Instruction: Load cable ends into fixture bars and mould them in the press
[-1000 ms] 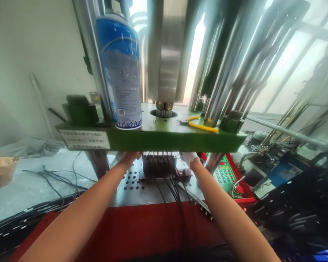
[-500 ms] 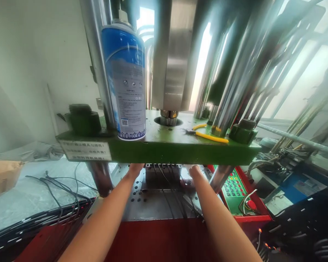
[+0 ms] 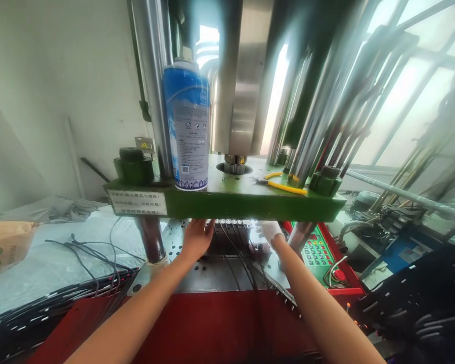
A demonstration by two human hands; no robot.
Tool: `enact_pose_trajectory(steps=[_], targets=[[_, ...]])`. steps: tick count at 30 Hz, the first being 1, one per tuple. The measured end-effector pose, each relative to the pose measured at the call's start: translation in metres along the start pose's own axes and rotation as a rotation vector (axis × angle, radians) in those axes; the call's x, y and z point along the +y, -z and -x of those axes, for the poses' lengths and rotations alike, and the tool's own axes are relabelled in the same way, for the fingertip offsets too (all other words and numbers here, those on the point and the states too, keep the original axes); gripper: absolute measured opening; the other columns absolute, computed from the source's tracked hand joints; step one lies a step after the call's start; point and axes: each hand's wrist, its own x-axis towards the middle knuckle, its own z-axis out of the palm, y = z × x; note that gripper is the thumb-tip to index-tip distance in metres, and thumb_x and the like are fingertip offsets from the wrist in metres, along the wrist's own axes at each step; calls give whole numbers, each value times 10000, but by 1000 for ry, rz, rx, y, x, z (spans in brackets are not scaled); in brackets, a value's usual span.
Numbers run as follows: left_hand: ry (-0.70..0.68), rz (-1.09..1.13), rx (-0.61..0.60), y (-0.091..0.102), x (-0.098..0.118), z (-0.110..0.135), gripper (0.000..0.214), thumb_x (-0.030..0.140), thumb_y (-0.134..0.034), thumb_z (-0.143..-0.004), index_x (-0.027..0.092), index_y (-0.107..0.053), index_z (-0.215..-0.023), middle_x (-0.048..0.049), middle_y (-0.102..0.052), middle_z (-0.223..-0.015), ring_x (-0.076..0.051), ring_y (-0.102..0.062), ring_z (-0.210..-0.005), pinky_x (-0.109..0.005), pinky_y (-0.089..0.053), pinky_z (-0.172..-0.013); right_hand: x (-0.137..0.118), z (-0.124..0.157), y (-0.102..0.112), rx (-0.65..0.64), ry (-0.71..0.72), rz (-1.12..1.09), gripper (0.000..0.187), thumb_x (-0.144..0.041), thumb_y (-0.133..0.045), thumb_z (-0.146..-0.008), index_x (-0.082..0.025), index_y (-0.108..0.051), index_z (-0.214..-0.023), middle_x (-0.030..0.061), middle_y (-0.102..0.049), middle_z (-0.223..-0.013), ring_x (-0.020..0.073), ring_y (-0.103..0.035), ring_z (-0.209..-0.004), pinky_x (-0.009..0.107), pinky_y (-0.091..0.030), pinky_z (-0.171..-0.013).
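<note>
Both my arms reach under the green press plate (image 3: 250, 205) toward a dark mould block (image 3: 227, 237) on the perforated steel table (image 3: 208, 273). My left hand (image 3: 195, 238) rests at the block's left side, its fingers stretched toward it. My right hand (image 3: 272, 231), with white covering on the fingers, sits at the block's right side, and the plate partly hides its fingers. Several thin black cables (image 3: 242, 260) run from the block toward me.
A blue spray can (image 3: 187, 136) and yellow-handled pliers (image 3: 284, 186) stand on the green plate. Steel columns rise above. A green and red control panel (image 3: 320, 253) lies to the right. Black cable bundles (image 3: 60, 298) lie at the left and right.
The view has pulled back and shifted, showing more of my left hand. That hand now lies against the block's left side. My right hand stays at the right side.
</note>
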Motion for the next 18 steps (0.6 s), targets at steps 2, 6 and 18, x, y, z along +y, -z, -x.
enact_pose_trajectory(steps=[2,6,18], targets=[[-141,-19,-76,4,5,14,355,348,-410,-948,253,-562,-1255,-71,-555,-1320,-269,-432,-1279,-477,-274,-1114,6,15,0,21,-68,14,307,-374,-472,-951,-129,-558,-1112,62,-615,-971,138,-608,-751,301,-529,-663],[-347,-56,-233,16,3,22,358,390,-445,-934,284,-576,-1250,-2,-493,-1396,-223,-384,-1329,-430,-200,-1161,17,57,1,18,-76,47,330,-405,-435,-934,-145,-600,-1053,56,-655,-856,163,-617,-744,296,-495,-698],[-388,-230,-338,-1,26,6,494,493,-301,-966,279,-396,-1401,4,-328,-1500,-203,-251,-1394,-409,-171,-1163,75,114,-5,90,-110,55,408,-473,-394,-868,-170,-640,-989,66,-687,-974,225,-611,-928,304,-433,-840]])
